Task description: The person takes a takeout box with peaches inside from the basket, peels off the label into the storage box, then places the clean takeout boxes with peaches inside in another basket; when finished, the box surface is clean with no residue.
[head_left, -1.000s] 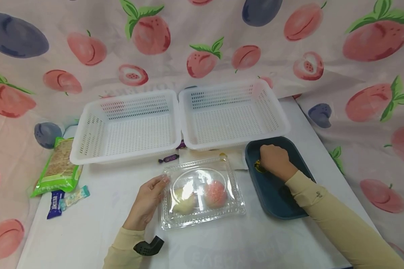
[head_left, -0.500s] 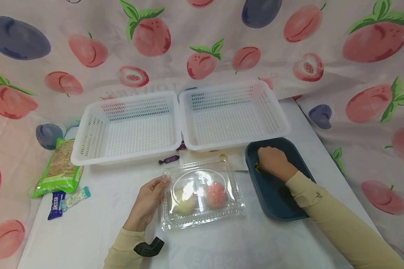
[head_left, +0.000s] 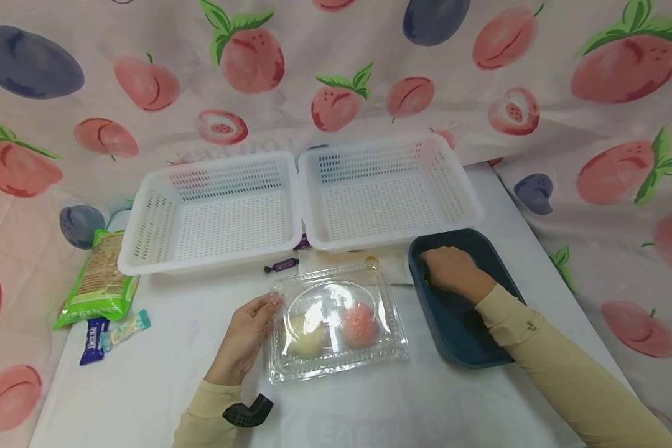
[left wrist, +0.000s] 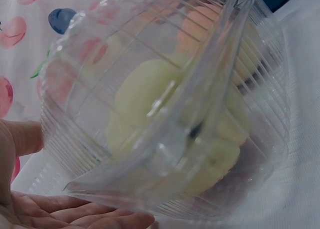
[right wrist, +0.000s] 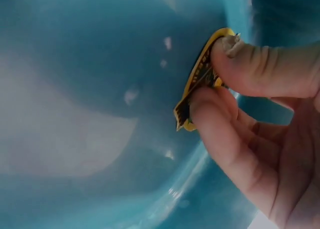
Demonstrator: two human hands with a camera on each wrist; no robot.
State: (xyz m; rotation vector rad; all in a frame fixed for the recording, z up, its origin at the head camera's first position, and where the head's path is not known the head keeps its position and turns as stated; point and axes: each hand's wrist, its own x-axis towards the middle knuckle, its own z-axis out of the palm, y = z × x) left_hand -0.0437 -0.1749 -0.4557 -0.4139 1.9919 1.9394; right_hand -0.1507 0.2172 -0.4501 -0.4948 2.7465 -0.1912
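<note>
My left hand (head_left: 243, 339) holds the left edge of a clear plastic clamshell box (head_left: 336, 367). Inside are a pale yellow-green round item (left wrist: 150, 96) and a pink one (head_left: 359, 323). The left wrist view has the thumb at the box's side and the fingers under it. Over in the dark blue tray (head_left: 453, 348), my right hand (head_left: 458, 272) pinches a small flat black-and-yellow piece with lettering (right wrist: 201, 69) between thumb and fingertips. That piece stands tilted near the tray wall; its exact kind is unclear.
Two white perforated baskets (head_left: 210, 267) stand side by side at the back. Purple-wrapped candy (head_left: 282, 266) and a pale flat packet (head_left: 397, 264) lie before them. At left are a green bag (head_left: 98, 280), a dark blue wrapped bar (head_left: 93, 342) and a light-blue sachet (head_left: 126, 330).
My right hand has shifted slightly left in the tray, and the black-and-yellow piece is now mostly hidden by it in the head view. The left hand and clamshell box stay put.
</note>
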